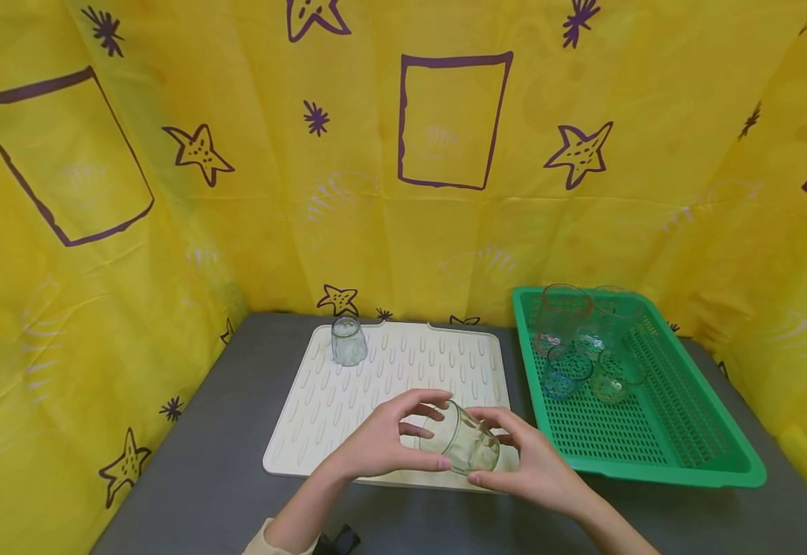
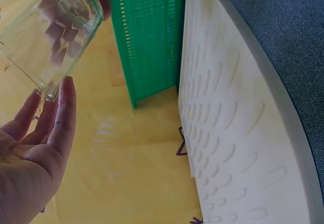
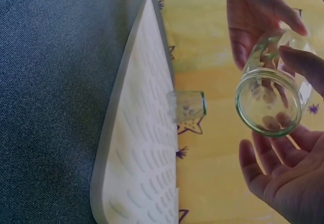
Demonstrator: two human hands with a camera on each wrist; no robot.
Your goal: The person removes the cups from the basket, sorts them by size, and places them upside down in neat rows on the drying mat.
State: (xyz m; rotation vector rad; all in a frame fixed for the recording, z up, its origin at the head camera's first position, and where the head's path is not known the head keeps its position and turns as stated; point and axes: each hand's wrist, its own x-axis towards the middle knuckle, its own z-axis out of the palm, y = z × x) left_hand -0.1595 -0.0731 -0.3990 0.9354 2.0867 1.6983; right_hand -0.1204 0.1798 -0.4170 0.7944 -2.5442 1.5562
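A clear, faintly green drinking glass point(image 1: 469, 443) is held tilted on its side between both hands, above the front right of a cream drying mat point(image 1: 306, 416). My left hand point(image 1: 382, 439) holds its mouth end, thumb below and fingers above; in the left wrist view the fingertips point(image 2: 66, 95) meet the rim. With thumb and fingers spread around it, my right hand point(image 1: 531, 466) holds the base end. The thick round base of the glass point(image 3: 268, 102) faces the right wrist camera. Another small clear glass point(image 1: 349, 343) stands at the mat's back left corner.
Right of the mat sits a green plastic basket point(image 1: 701, 408) with several glasses inside, among them a red-rimmed glass point(image 1: 564, 312) and a blue glass point(image 1: 567, 374). The dark grey table point(image 1: 216, 462) meets a yellow patterned curtain point(image 1: 361, 223) at the back and sides.
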